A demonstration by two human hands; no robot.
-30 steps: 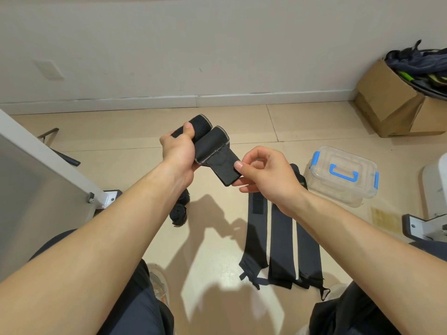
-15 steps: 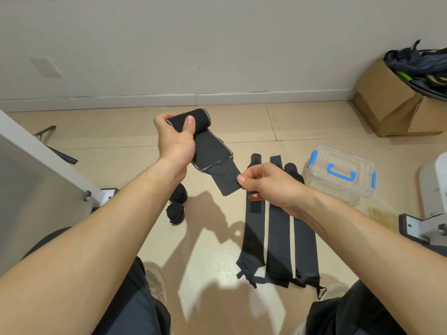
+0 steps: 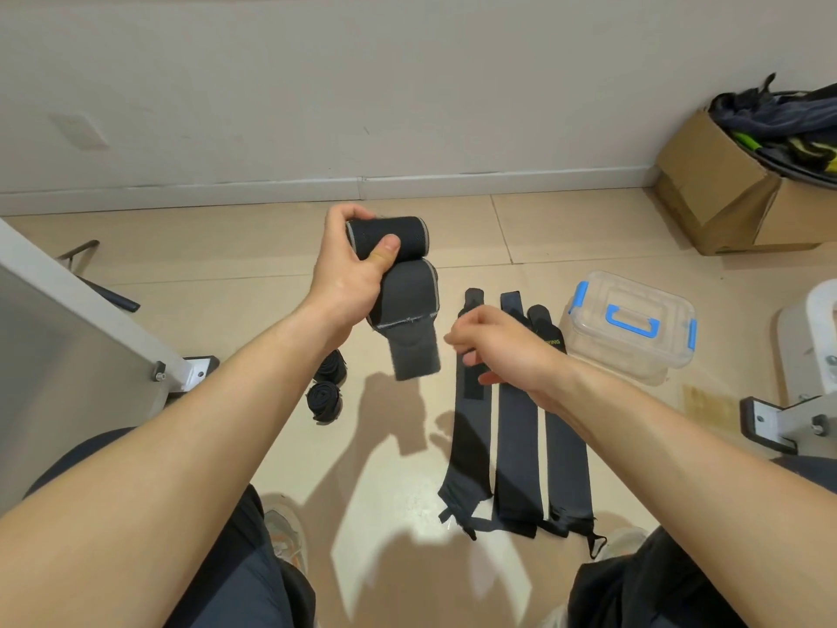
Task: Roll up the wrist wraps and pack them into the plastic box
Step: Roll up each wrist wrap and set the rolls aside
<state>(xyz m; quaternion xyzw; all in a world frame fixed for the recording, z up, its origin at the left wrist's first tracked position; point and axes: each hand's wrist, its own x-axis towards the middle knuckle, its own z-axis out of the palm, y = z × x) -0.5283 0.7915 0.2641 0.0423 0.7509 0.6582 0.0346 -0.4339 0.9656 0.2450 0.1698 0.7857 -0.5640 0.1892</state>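
My left hand (image 3: 351,271) grips a partly rolled black wrist wrap (image 3: 398,237); its loose tail (image 3: 414,351) hangs down below the roll. To the right of that tail, my right hand (image 3: 502,344) hovers with loosely curled fingers and holds nothing. Three flat black wraps (image 3: 516,428) lie side by side on the tile floor under my right forearm. Two rolled wraps (image 3: 326,387) sit on the floor beneath my left forearm. The clear plastic box (image 3: 629,328) with blue handle and clips stands lidded to the right of the flat wraps.
A cardboard box (image 3: 724,192) full of gear stands at the back right by the wall. White metal frames stand at the left (image 3: 90,319) and at the right (image 3: 797,414). My knees and shoes fill the bottom edge.
My right hand has let go of the wrap's tail and drawn back to the right. My left hand has turned the roll, and the tail now hangs free.
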